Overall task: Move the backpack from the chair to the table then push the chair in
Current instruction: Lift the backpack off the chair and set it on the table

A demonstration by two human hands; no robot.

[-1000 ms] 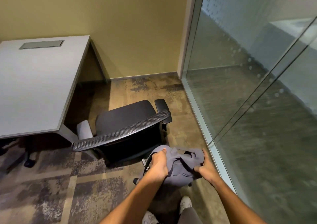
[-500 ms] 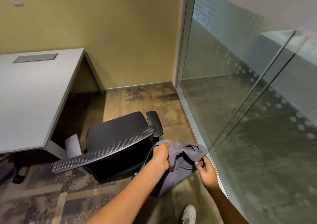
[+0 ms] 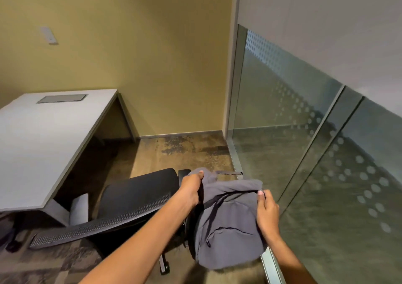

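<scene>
A limp grey backpack (image 3: pixel 228 229) hangs in the air to the right of the black office chair (image 3: pixel 134 194), held up by both hands. My left hand (image 3: pixel 191 189) grips its top left fabric. My right hand (image 3: pixel 266 213) pinches its top right edge near the zip. The chair's seat is bare, its mesh backrest (image 3: pixel 97 227) faces me, and it stands pulled out from the white table (image 3: pixel 41 144) at the left. The table top bears only a grey cable hatch (image 3: pixel 62 98).
A glass partition (image 3: pixel 304 153) with a metal floor rail runs along the right, close to the backpack. A yellow wall closes the back. Patterned carpet lies between chair, wall and glass. Another chair's base (image 3: pixel 8 238) shows under the table at the far left.
Both hands have lifted the backpack from low behind the chair to backrest height, and it now hangs open-faced. The view has tilted upward, showing more wall.
</scene>
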